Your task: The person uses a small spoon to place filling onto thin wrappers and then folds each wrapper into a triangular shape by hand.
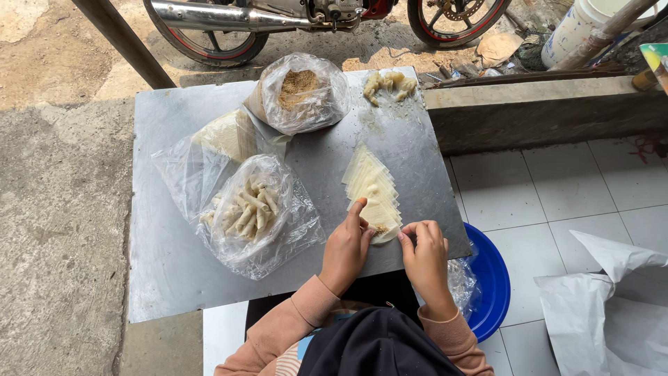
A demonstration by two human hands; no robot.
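Observation:
A fanned stack of pale triangular wrappers (371, 182) lies on the metal table (174, 278). My left hand (346, 249) presses its fingers on the nearest wrapper (384, 230), which has a dab of brown filling on it. My right hand (424, 257) pinches the right edge of that same wrapper. To the left, a clear plastic bag (254, 212) holds several rolled pieces. Behind it another bag (303, 94) holds brown crumbly filling.
A third bag with pale sheets (226, 136) lies at the back left. Several folded pieces (388, 83) sit at the far table edge. A blue bowl (490, 278) stands on the tiled floor at right, beside white sacking (612, 306). A motorbike (313, 17) is parked behind.

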